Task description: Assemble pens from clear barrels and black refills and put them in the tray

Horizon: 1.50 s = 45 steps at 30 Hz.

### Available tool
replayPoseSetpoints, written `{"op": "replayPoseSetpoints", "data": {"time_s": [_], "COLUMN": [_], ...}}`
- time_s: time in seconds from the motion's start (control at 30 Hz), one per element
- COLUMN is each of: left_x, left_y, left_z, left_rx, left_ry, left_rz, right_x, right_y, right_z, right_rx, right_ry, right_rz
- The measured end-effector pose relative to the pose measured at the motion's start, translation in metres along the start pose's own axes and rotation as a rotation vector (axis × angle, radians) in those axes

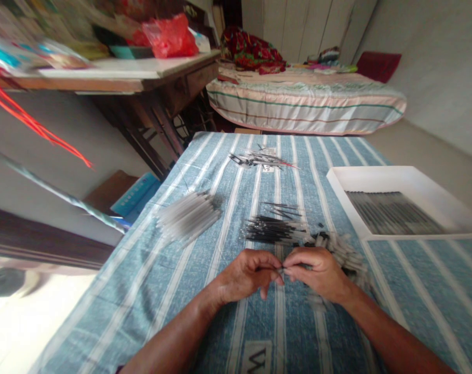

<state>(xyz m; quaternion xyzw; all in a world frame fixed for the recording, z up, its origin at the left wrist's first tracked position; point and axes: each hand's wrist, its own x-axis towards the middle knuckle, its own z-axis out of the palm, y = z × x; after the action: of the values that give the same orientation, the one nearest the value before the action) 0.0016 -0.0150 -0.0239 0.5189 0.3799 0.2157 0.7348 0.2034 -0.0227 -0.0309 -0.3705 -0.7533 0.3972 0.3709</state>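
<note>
My left hand (255,272) and my right hand (317,270) meet fingertip to fingertip above the near part of the table. Both are closed in a pinch around something small and dark, mostly hidden by the fingers. Just beyond them lies a pile of thin black sticks with clear ends, like pen refills (272,229). Small white and black tube-like pieces (339,252) are heaped beside and partly behind my right hand. To the left is a stack of whitish translucent tubes (189,215), blurred.
A white tray (379,176) at the right holds a row of dark, slim sticks (395,213). Farther back lie mixed thin pieces (263,158) on the blue striped tablecloth (236,192). A wooden desk (173,78) stands at the left, a bed (306,104) behind.
</note>
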Motion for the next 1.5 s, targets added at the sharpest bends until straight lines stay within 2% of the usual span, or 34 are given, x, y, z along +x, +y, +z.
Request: {"op": "replayPoseSetpoints", "data": {"time_s": [0.13,0.33,0.43,0.63,0.9,1.13,1.5], "left_x": [0.000,-0.001,-0.002,-0.002,-0.004,-0.004,-0.002], "left_y": [-0.001,-0.002,-0.002,-0.001,0.008,0.007,0.005], "left_z": [-0.001,0.000,-0.001,-0.001,0.001,0.000,0.002], "left_rx": [0.007,0.005,-0.001,0.059,0.070,0.015,0.066], "left_ry": [0.002,0.020,0.020,0.044,0.013,-0.011,0.017], "left_rz": [-0.007,0.002,0.010,0.017,-0.002,-0.014,0.003], "right_x": [0.000,-0.003,-0.004,-0.003,-0.003,-0.001,-0.002], "right_y": [-0.001,0.005,0.007,0.005,0.005,0.001,0.004], "right_z": [0.001,0.002,0.003,0.002,0.000,-0.001,0.000], "right_rx": [-0.030,0.113,0.123,0.003,0.025,-0.051,-0.147], "right_ry": [0.002,-0.014,-0.030,-0.050,-0.107,-0.085,-0.099], "right_rz": [-0.062,0.152,0.191,0.107,0.152,0.002,0.043]}}
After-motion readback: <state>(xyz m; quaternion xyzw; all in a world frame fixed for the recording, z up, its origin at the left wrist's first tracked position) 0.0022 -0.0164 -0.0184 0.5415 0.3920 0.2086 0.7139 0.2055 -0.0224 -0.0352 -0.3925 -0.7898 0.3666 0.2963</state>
